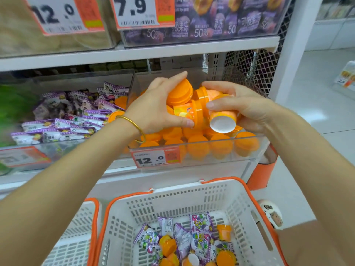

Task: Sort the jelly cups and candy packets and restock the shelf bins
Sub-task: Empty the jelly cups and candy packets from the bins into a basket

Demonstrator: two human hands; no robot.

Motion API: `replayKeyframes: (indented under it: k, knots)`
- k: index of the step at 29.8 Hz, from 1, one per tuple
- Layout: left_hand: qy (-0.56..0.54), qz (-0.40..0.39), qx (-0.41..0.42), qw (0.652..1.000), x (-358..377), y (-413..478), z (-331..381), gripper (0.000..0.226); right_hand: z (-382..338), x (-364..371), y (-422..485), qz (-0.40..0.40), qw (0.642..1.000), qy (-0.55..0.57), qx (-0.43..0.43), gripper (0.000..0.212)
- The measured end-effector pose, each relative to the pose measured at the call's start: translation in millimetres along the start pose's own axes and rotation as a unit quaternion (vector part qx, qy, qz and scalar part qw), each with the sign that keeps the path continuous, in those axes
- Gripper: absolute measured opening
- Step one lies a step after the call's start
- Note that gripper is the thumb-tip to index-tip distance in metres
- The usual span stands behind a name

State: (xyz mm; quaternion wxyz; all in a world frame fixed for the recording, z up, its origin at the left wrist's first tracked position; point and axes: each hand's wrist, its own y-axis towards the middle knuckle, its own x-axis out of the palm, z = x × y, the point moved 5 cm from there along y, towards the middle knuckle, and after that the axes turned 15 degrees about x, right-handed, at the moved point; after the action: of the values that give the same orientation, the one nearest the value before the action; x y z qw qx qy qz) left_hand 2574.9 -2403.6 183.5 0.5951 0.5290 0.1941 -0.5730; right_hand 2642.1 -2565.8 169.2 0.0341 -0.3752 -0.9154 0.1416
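My left hand grips a couple of orange jelly cups over the clear shelf bin full of orange jelly cups. My right hand holds more orange cups, one with its white base facing me. Both hands hover together above the bin's middle. To the left, a second clear bin holds purple candy packets, with a few orange cups mixed in at its right edge. Below, a white basket with orange trim contains mixed purple packets and orange cups.
A second white basket sits at the lower left. The upper shelf carries bins with price tags 12.0 and 7.9 and purple jelly pouches. A white post bounds the shelf on the right, with open floor beyond.
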Motion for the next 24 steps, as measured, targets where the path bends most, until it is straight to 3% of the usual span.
replayKeyframes:
  k: [6, 9, 12, 15, 18, 22, 24]
  knots:
    - [-0.040, -0.011, -0.009, 0.999, 17, -100, 65, 0.118, 52, 39, -85, -0.035, 0.999, -0.011, 0.012, 0.070]
    - [-0.099, -0.104, -0.091, 0.985, 85, -159, 60, 0.116, 139, 59, -87, -0.068, 0.988, 0.006, 0.137, 0.074]
    - [-0.139, -0.190, -0.187, 0.954, 166, -204, 35, 0.109, 220, 70, -72, -0.051, 0.962, 0.042, 0.266, 0.066]
    - [-0.166, -0.245, -0.248, 0.923, 225, -234, 19, 0.108, 271, 76, -59, -0.039, 0.939, -0.001, 0.340, 0.058]
    - [-0.218, -0.260, -0.255, 0.905, 259, -246, 12, 0.106, 302, 82, -52, -0.045, 0.918, -0.039, 0.393, 0.069]
    - [-0.160, -0.284, -0.210, 0.922, 227, -212, 22, 0.075, 282, 79, -55, -0.048, 0.901, -0.147, 0.406, 0.069]
    - [-0.164, -0.238, -0.204, 0.935, 183, -179, 21, 0.051, 248, 66, -55, -0.029, 0.906, -0.203, 0.370, 0.066]
